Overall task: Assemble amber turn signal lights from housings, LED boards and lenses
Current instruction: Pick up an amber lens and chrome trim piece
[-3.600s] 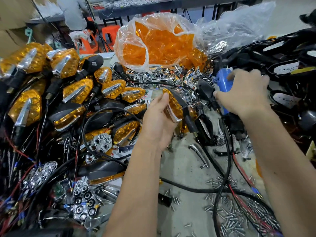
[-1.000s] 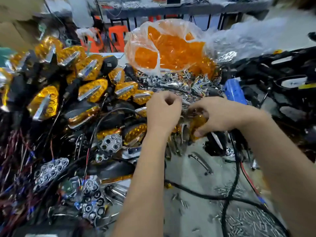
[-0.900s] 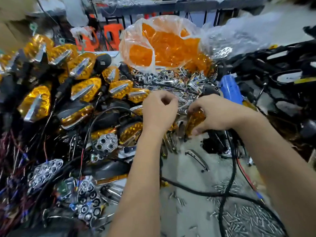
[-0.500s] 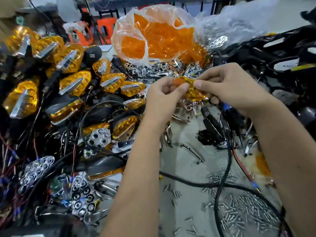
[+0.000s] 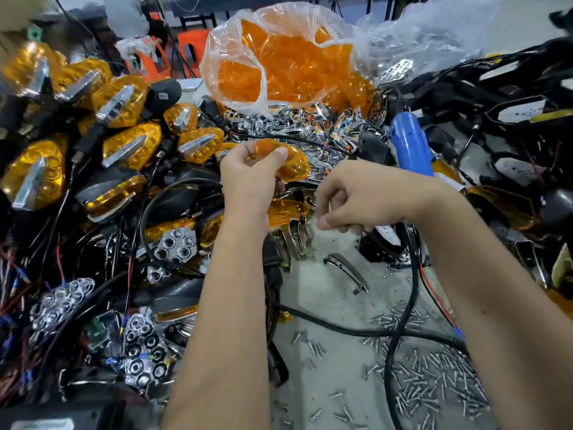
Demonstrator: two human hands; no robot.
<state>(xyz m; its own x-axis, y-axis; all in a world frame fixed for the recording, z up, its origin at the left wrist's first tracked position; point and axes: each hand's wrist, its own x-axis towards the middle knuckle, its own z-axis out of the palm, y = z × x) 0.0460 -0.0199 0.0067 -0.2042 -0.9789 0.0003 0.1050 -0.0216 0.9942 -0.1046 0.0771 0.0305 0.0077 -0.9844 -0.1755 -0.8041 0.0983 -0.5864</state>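
Left hand is pinching an amber lens, its long axis running rightward from the fingers. Right hand, curled and apparently gripping a black housing, is sitting lower right, nearer the screws.

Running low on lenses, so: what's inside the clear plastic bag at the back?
The clear plastic bag holds a heap of loose amber lenses. Its bottom layers are hidden behind the chrome parts piled in front.

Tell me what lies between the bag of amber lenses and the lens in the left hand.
In the head view, a heap of chrome trim pieces crossed by a thin black wire fills the stretch between the bag of amber lenses and the lens held by the left hand.
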